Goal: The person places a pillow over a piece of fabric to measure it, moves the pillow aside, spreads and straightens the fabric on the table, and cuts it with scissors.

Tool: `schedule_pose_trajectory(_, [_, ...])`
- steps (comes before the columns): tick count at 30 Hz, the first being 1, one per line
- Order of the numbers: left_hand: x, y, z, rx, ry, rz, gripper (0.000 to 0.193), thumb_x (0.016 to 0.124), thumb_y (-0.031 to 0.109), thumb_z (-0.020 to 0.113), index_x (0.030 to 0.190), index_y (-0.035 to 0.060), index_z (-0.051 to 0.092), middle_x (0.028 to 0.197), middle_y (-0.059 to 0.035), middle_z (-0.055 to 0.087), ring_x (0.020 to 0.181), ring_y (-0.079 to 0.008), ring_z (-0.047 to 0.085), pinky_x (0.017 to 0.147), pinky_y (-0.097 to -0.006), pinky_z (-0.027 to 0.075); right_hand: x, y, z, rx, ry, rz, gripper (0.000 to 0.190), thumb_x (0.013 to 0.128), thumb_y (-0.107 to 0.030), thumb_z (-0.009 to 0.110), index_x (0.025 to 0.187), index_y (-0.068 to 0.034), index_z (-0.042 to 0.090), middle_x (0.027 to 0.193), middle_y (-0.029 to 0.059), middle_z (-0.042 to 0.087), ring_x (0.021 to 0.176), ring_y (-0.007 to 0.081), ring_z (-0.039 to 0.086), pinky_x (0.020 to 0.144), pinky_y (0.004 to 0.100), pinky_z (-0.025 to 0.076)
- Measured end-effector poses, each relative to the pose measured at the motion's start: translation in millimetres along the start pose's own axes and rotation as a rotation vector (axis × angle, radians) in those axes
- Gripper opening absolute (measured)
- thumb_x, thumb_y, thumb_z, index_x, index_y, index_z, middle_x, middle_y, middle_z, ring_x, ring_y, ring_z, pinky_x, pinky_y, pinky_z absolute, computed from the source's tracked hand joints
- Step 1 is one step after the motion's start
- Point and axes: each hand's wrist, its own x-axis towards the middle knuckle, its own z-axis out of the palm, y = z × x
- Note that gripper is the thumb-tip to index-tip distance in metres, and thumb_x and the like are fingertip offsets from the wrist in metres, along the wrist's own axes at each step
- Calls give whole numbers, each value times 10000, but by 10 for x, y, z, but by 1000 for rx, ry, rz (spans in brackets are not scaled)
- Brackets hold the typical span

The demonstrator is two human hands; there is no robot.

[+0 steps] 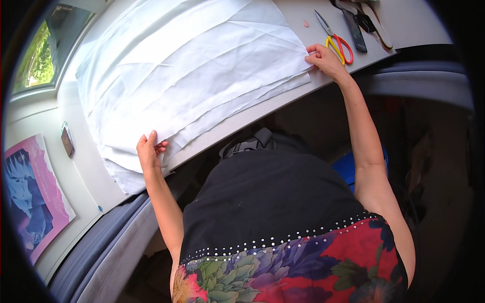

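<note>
White cloth (212,72), in at least two layers with fold creases, spreads over the white tabletop (242,113). Its near raw edges lie unevenly, one layer set back from the other. My left hand (150,149) pinches the cloth's near left edge between thumb and fingers. At the near right corner, my right hand (324,60) grips the cloth with thumb and fingertips. Just beyond that hand lie scissors (333,38) with one red and one yellow handle, partly hidden behind it. A small pink piece (306,23), perhaps tailor's chalk, rests close to the cloth's right edge.
A dark phone-like object (354,30) and straps (373,24) lie right of the scissors. At left are a window (41,53), a small brown box (67,142) and a pink-bordered poster (57,200). Grey-blue fabric (102,242) hangs below the table's left edge.
</note>
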Motion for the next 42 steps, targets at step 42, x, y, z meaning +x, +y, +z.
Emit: schedule_pose_trajectory(42, [-238,-368,-63,123,109,49,181,850,138,632,778,-11,561,568,-44,567,417,-77,530,359,-195,352,34,125,25,-177,76,90,275,835,-228,677,1038,-58,601,715,-62,546,603,20,461,529,162,346])
